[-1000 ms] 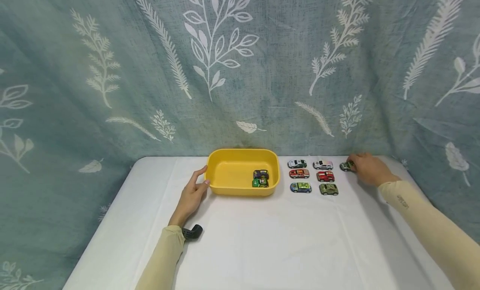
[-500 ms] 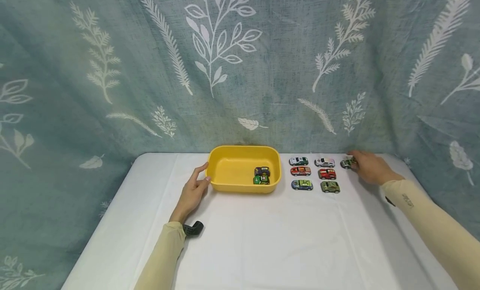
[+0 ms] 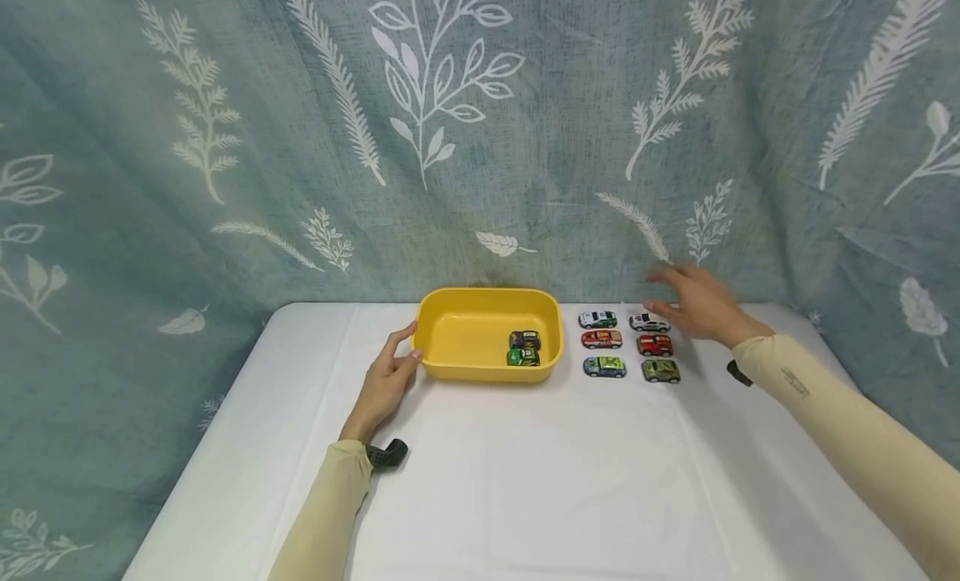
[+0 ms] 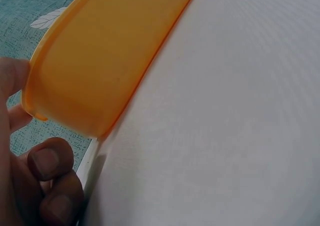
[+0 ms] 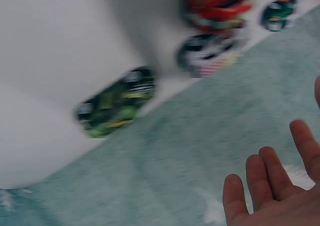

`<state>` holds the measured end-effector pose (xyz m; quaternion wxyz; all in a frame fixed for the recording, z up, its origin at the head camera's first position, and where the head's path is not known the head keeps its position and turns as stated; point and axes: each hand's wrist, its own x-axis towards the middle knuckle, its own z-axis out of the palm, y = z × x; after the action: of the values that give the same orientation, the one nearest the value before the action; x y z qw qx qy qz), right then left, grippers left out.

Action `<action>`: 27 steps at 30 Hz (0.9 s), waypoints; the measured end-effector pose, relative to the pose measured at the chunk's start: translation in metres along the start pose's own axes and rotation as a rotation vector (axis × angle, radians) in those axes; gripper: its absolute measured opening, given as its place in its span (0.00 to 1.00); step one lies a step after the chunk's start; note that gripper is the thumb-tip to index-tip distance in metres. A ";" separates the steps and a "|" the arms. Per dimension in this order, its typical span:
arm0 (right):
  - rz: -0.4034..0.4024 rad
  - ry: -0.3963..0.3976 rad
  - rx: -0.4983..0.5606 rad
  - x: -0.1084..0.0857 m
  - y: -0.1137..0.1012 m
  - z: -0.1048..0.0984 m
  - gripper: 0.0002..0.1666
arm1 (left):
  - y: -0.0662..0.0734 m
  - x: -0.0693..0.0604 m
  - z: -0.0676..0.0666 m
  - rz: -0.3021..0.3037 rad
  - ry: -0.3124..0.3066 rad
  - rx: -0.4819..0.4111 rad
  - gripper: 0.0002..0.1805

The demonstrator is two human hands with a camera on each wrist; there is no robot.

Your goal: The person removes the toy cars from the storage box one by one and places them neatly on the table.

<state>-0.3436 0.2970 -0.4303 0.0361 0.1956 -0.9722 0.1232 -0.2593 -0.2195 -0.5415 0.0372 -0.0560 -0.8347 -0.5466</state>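
At the left end of a yellow plastic tray (image 3: 465, 373), my left hand (image 3: 382, 389) holds the rim with thumb and index finger; its other fingers (image 4: 62, 201) curl below the rim in the left wrist view. Inside the tray lie a purple toy car (image 3: 525, 340) and a green toy car (image 3: 522, 358). My right hand (image 3: 705, 304) is raised over the back right of the table, fingers spread and holding nothing. Behind it, hidden in the head view, a green-and-black toy car (image 5: 117, 103) rests on the table. Nearest in the head view is a white toy car (image 3: 649, 323).
Right of the tray stand a white-and-green car (image 3: 597, 319), an orange car (image 3: 602, 339), a blue-green car (image 3: 604, 366), a red car (image 3: 655, 345) and an olive car (image 3: 661, 370). A patterned curtain (image 3: 450, 231) hangs behind the white table (image 3: 525, 481).
My right hand has let go of the green-and-black car at the back right, then lifted and moved left. The left hand and tray have stayed in place.
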 end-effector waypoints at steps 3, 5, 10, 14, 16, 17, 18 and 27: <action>-0.028 0.013 0.037 0.011 -0.016 -0.004 0.28 | 0.001 0.000 0.000 0.003 0.002 -0.005 0.28; -0.045 0.014 0.066 0.018 -0.028 -0.005 0.24 | 0.001 0.000 0.000 0.004 0.003 -0.006 0.28; -0.044 -0.024 0.140 0.031 -0.061 -0.005 0.20 | 0.002 0.001 -0.001 0.008 0.003 0.000 0.28; -0.064 -0.033 0.181 0.039 -0.079 0.004 0.18 | 0.003 0.002 -0.002 0.008 0.002 0.007 0.29; -0.087 -0.030 0.193 0.043 -0.087 0.011 0.18 | 0.003 0.002 -0.001 0.004 -0.001 0.003 0.29; -0.094 -0.037 0.204 0.044 -0.091 0.014 0.18 | 0.002 0.002 -0.001 0.002 -0.003 0.000 0.29; -0.101 -0.045 0.214 0.046 -0.094 0.017 0.17 | 0.002 0.002 0.000 -0.002 -0.006 -0.003 0.29; -0.139 -0.139 0.273 0.061 -0.128 0.043 0.23 | -0.001 0.002 -0.001 -0.014 0.010 -0.012 0.29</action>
<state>-0.3507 0.1495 -0.4355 -0.0498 0.2738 -0.9307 0.2374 -0.2610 -0.2204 -0.5417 0.0374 -0.0478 -0.8315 -0.5522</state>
